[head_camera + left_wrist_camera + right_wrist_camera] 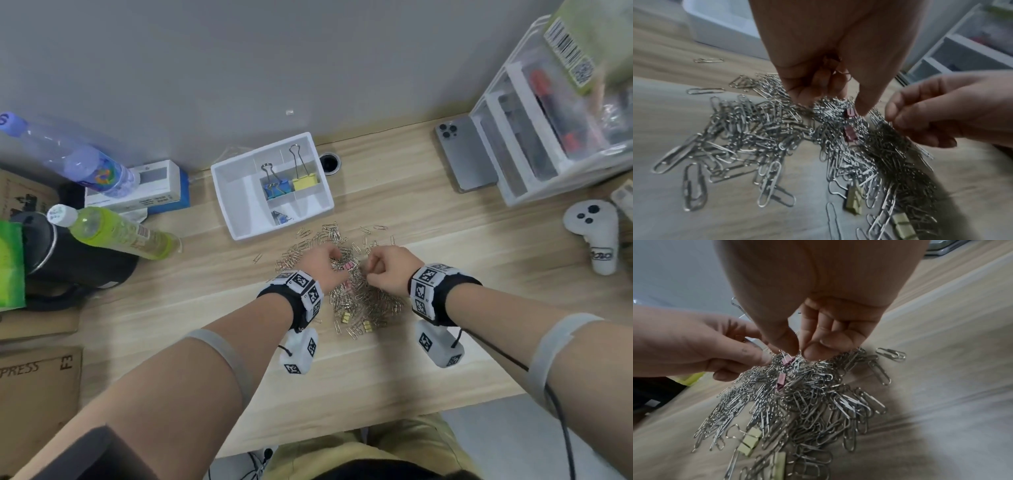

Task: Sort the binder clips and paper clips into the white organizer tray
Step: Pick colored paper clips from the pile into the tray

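Tray first, since it is the biggest task thing: we see it white and divided, standing on the counter against the wall, just beyond the pile. We judge the sorting barely begun. Two big binder clips, a blue one and a yellow one, stand in its rear compartments, and something small and bluish lies in a front one; the long left compartment looks bare.

Nearly all the work is left in the pile, a tangled heap of silver paper clips spread on the counter between tray and counter edge, with strays scattered round its rim. Small binder clips are caught in it: pink ones near the middle, pale yellow ones at the near edge.

Our hands work over the middle. The left hand has its fingers curled down, and in the left wrist view some thin wire clips seem tucked in its grip, thumb tip touching a pink clip. The right hand pinches narrowly, thumb to forefinger, on clips at the top of the heap beside that pink clip.
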### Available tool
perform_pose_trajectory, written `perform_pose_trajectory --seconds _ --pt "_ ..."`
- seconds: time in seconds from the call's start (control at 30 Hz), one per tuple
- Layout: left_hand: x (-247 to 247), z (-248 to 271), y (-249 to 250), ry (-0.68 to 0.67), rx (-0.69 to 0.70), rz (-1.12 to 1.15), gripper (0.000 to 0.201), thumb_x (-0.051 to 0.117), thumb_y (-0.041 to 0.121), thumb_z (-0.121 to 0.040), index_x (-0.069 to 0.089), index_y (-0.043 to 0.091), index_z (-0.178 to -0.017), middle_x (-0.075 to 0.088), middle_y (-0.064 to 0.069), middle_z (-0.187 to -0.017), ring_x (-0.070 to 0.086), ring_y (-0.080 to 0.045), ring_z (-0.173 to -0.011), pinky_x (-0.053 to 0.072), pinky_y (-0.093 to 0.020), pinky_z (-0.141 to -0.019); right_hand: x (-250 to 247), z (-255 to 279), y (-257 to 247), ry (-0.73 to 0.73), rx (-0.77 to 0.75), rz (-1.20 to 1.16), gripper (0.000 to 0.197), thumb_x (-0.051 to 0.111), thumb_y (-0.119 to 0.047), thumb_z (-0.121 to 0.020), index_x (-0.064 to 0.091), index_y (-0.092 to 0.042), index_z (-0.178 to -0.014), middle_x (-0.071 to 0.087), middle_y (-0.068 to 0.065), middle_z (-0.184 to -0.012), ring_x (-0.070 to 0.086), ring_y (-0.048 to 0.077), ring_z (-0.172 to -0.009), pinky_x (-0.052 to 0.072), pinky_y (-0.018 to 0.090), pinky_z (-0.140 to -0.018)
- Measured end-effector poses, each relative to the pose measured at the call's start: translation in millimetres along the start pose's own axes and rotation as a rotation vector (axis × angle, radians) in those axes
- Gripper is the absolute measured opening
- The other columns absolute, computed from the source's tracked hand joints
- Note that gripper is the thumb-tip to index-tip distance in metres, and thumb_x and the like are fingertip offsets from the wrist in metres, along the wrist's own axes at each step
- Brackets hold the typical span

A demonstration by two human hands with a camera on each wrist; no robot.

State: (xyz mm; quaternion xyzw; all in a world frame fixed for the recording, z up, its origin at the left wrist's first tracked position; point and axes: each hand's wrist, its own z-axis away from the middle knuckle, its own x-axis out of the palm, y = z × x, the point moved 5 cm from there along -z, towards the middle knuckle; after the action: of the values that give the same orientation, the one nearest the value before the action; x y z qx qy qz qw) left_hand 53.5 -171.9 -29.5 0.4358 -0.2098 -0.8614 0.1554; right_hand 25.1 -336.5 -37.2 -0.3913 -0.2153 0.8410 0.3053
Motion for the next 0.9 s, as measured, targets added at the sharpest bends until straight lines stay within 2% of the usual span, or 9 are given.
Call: perform_pose_trajectory --seconds 0.1,0.2,0.33,0.43,0.5,0.6,0.7,0.8,0.9 --pt "4.1 -7.5 5.1 0.046 0.016 -0.041 0.02 0.068 0.034 -0.079 0.062 0.025 -0.095 0.055 0.012 -0.077 0.056 -0.011 -0.066 0.039 -0.023 -0.055 4.8 -0.4 -6.0 -0.019 -0.074 0.04 0.012 0.074 -0.022 -0.078 0.065 -0.019 -0.085 0.064 -0.005 -0.077 0.063 0.015 -0.074 0.052 0.027 -0.071" --pt "8.6 -13.0 6.2 0.033 -0.016 -0.036 0.007 0.066 0.027 -0.081 0.064 0.022 -0.077 0.06 0.009 -0.068 0.061 -0.016 -0.068 0.045 -0.024 -0.053 10.0 -4.4 -8.1 0.004 -0.056 0.075 0.016 0.077 -0.036 -0.077 0.064 -0.026 -0.077 0.063 -0.01 -0.073 0.062 0.012 -0.07 0.05 0.026 -0.068" --pt "8.2 -13.9 2.1 -0.009 -0.065 0.045 0.014 0.065 0.025 -0.085 0.069 0.016 -0.077 0.064 0.003 -0.067 0.061 -0.016 -0.063 0.049 -0.025 -0.056 18.4 -8.5 -12.0 -0.014 -0.048 0.14 0.023 0.076 -0.046 -0.077 0.073 -0.024 -0.08 0.068 -0.006 -0.074 0.063 0.013 -0.071 0.052 0.028 -0.067" --pt "1.3 -9.7 -10.7 -0.06 -0.123 0.126 0.024 0.062 0.027 -0.089 0.071 0.008 -0.077 0.061 -0.001 -0.062 0.05 -0.011 -0.05 0.042 -0.019 -0.049 23.4 -9.4 -17.5 -0.046 -0.062 0.198 0.022 0.07 -0.042 -0.083 0.076 -0.02 -0.081 0.071 -0.001 -0.078 0.065 0.017 -0.074 0.055 0.03 -0.072" --pt "-6.1 -4.4 -21.2 -0.107 -0.164 0.186 0.03 0.058 0.028 -0.091 0.069 0.005 -0.075 0.063 -0.01 -0.064 0.041 -0.009 -0.04 0.034 -0.015 -0.04 25.7 -11.2 -21.6 -0.06 -0.075 0.198 0.02 0.067 -0.036 -0.086 0.076 -0.018 -0.082 0.071 0.0 -0.078 0.064 0.018 -0.075 0.054 0.03 -0.073" --pt "-16.1 3.1 -36.3 -0.198 -0.257 0.292 0.032 0.055 0.031 -0.093 0.062 0.013 -0.067 0.065 -0.008 -0.069 0.04 -0.009 -0.04 0.036 -0.02 -0.042 25.0 -12.0 -27.2 -0.099 -0.007 0.099 0.018 0.061 -0.028 -0.089 0.073 -0.017 -0.082 0.069 0.001 -0.076 0.064 0.02 -0.074 0.052 0.029 -0.07" --pt "-19.7 9.8 -43.1 -0.32 -0.352 0.499 0.023 0.051 0.02 -0.098 0.059 0.014 -0.077 0.057 -0.005 -0.069 0.033 -0.011 -0.043 0.029 -0.026 -0.042 25.0 -11.9 -29.1 -0.151 0.092 -0.054 0.029 0.049 -0.025 -0.095 0.069 -0.004 -0.089 0.06 0.006 -0.073 0.056 0.022 -0.067 0.044 0.029 -0.062" --pt "-22.6 18.9 -42.4 -0.402 -0.502 0.785 0.013 0.05 0.017 -0.098 0.053 0.006 -0.093 0.067 -0.009 -0.075 0.028 -0.007 -0.033 0.022 -0.017 -0.035 27.1 -12.3 -29.2 -0.232 0.215 -0.344 0.021 0.045 -0.018 -0.095 0.059 -0.006 -0.086 0.063 0.008 -0.072 0.061 0.024 -0.065 0.042 0.027 -0.052" --pt "-26.8 23.9 -35.1 -0.461 -0.476 0.802 0.017 0.049 0.021 -0.098 0.052 0.006 -0.092 0.068 -0.01 -0.08 0.027 -0.006 -0.033 0.018 -0.016 -0.034 26.6 -12.6 -35.6 -0.317 0.276 -0.505 0.014 0.049 -0.01 -0.094 0.057 -0.002 -0.086 0.07 0.011 -0.069 0.065 0.021 -0.054 0.045 0.026 -0.047"
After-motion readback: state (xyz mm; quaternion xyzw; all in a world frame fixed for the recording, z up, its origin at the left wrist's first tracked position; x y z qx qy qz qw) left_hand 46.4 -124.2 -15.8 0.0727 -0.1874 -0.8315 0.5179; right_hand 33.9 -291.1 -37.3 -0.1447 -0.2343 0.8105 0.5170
